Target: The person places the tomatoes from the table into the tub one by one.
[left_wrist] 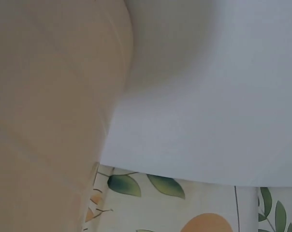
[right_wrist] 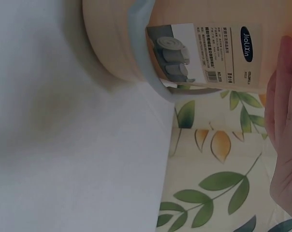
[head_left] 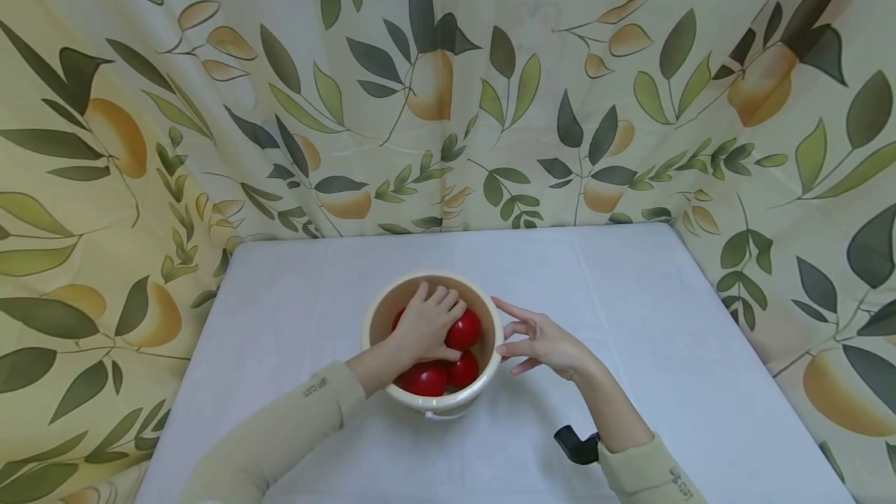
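Observation:
A cream plastic bucket stands on the white table with several shiny red round fruits inside. My left hand reaches in over the left of its rim. Its fingers and thumb curve round one red round fruit at the right of the bucket. Another red piece is mostly hidden behind this hand. On the right side, my right hand has its fingers spread, with fingertips right at the bucket's outer rim. In the right wrist view, fingers lie along the bucket wall.
A white cloth covers the table. Behind it hangs a curtain with leaves and orange fruit. The bucket's pale handle hangs down near a printed label. A black device sits by the right cuff.

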